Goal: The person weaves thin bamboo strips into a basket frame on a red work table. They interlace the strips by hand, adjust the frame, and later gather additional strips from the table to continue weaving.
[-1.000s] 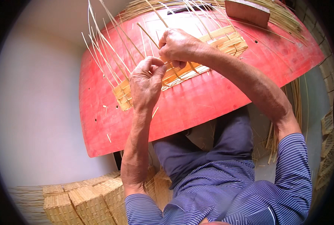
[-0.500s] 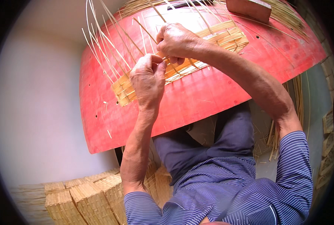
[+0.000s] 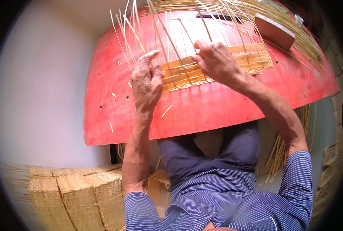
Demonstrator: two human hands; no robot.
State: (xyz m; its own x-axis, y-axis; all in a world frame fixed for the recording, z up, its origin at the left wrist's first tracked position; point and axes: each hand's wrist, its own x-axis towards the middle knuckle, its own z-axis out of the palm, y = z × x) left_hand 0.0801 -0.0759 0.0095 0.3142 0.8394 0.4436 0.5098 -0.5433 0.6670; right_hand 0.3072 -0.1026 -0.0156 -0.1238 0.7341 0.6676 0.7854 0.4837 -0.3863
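Observation:
A long, narrow woven bamboo basket (image 3: 185, 75) lies across the red tabletop (image 3: 187, 111), with upright strips rising from its far side. My left hand (image 3: 145, 82) is curled around its left end, which it covers; thumb and index finger stay apart, the other fingers are hidden. My right hand (image 3: 219, 63) bends over the upper edge near the middle, thumb and index finger pinched on a thin dark bamboo strip (image 3: 187, 34) that sticks up to the left. Short cut bits, such as a pale sliver (image 3: 167, 111), lie nearby.
A reddish-brown brick-like block (image 3: 275, 31) stands at the far right beside a bundle of long bamboo strips (image 3: 310, 48). A dark, flat bar (image 3: 217, 16) lies behind the basket. Finished woven pieces (image 3: 79, 196) are stacked on the lower left; more strips (image 3: 279, 154) lean below the table's right side.
The basket has shifted right and turned flatter across the table. My hands, close together before, have moved apart, the left to the basket's left end. A pale sliver now lies before it.

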